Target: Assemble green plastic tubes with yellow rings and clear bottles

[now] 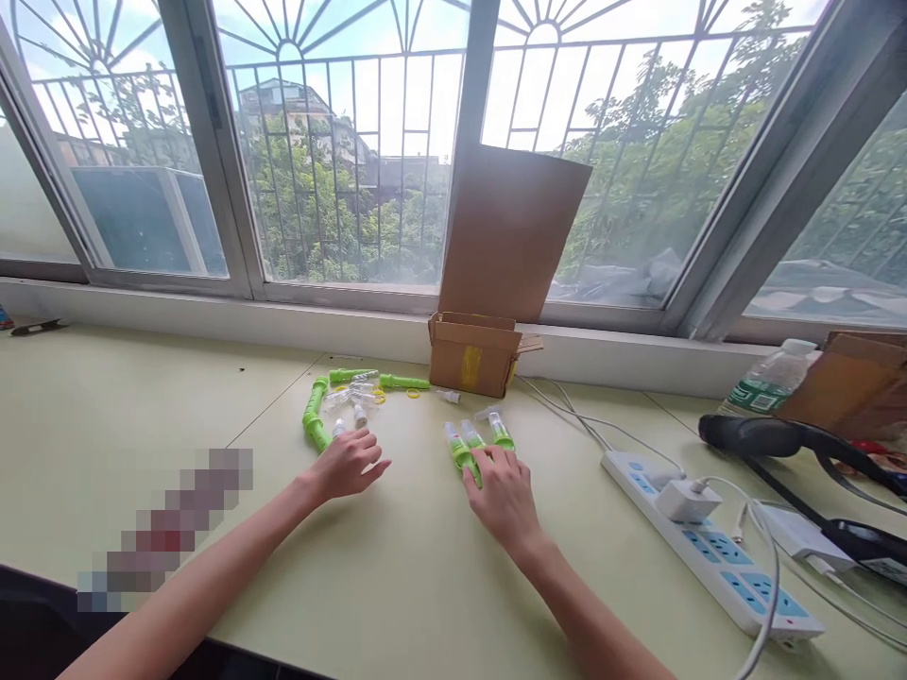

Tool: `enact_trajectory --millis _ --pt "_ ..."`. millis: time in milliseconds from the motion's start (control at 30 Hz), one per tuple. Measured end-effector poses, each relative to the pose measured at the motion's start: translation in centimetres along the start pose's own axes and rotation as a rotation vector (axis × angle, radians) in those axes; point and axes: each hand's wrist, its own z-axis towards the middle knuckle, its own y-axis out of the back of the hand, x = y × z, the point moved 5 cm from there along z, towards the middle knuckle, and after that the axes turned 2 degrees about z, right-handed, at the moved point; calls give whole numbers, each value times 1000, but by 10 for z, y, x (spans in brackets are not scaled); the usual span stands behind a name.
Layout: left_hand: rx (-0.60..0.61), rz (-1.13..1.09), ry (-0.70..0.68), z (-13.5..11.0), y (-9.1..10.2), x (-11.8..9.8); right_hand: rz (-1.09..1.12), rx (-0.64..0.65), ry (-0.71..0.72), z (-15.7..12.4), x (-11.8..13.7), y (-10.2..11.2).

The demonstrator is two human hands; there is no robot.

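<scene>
My left hand (pixel 349 463) is just in front of a loose group of parts, its fingers bent and its thumb held apart, with nothing visible in it. Beyond it lie green plastic tubes (pixel 313 412), clear plastic pieces (pixel 361 395) and small yellow rings (pixel 413 394). A clear cap (pixel 339 428) stands close to its knuckles. My right hand (pixel 502 491) is closed over the near end of a green tube with a clear tip (pixel 462 455). Similar tubes (pixel 502 432) lie side by side at its fingertips. The palm side of both hands is hidden.
An open cardboard box (pixel 471 354) stands by the window sill. At right are a white power strip (pixel 709 548) with a plugged-in charger (pixel 687 499), loose cables, a black headset (pixel 765 439) and a plastic bottle (pixel 769 378). A pixelated patch (pixel 166 538) covers something at left.
</scene>
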Motion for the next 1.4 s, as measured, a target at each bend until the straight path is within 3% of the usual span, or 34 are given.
enact_trajectory --millis 133,233,433,667,767,867,933,1000,1067,1100,1167,1200,1300,1400 --pt "-44 -69 117 -12 -7 18 -1 0 5 -1 0 -2" --pt "-28 -98 172 -11 -14 19 -3 4 -2 -1 -1 -2" --pt "58 -117 56 -7 -8 -13 15 -24 -28 0 0 3" --pt "99 -44 -101 4 4 -50 127 -143 -13 2 2 12" --pt "64 17 -167 10 7 -62 261 -202 21 1 6 18" --pt "-51 65 -269 16 17 -78 548 -201 16 0 13 23" --pt "-146 81 -376 18 25 -94 841 -94 -60 -1 20 21" --pt "-249 88 -497 16 30 -116 1178 106 -219 -4 29 14" --pt "-328 41 -625 11 31 -140 1545 377 -375 -11 45 6" --pt "-358 7 -687 8 29 -152 1697 585 -435 -16 56 2" --pt "-424 -64 -809 2 24 -175 1870 937 -522 -29 74 -1" --pt "-446 -79 -852 -1 21 -183 1890 1020 -544 -33 78 -2" --pt "-466 -53 -882 0 14 -195 1841 911 -605 -33 73 -11" --pt "-615 -71 -744 6 23 -175 1719 727 -772 -32 58 -27"
